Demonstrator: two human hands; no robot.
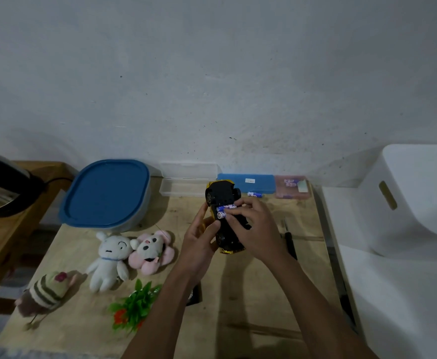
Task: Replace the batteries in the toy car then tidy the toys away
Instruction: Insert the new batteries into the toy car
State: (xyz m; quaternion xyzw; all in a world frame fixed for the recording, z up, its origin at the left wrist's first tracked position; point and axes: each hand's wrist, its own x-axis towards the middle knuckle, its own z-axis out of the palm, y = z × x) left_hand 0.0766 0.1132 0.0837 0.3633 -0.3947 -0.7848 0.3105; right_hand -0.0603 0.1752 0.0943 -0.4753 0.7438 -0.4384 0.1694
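The yellow toy car (218, 194) is held upside down above the wooden table (238, 294), its black underside facing up. My left hand (198, 246) grips its left side. My right hand (253, 225) rests on the open battery bay, fingertips on blue-and-white batteries (223, 211) lying in it. A loose battery (255, 194) lies on the table behind the car. A black screwdriver (290, 239) lies to the right of my right hand. A small black piece (195, 294), partly hidden by my left forearm, lies on the table.
A blue-lidded container (105, 193) stands back left. In front of it lie a white plush (108, 257), a pink plush (151, 248), a striped plush (45, 294) and a fake plant (134, 305). Clear, blue (247, 182) and pink cases line the wall. A white bin (406, 198) stands right.
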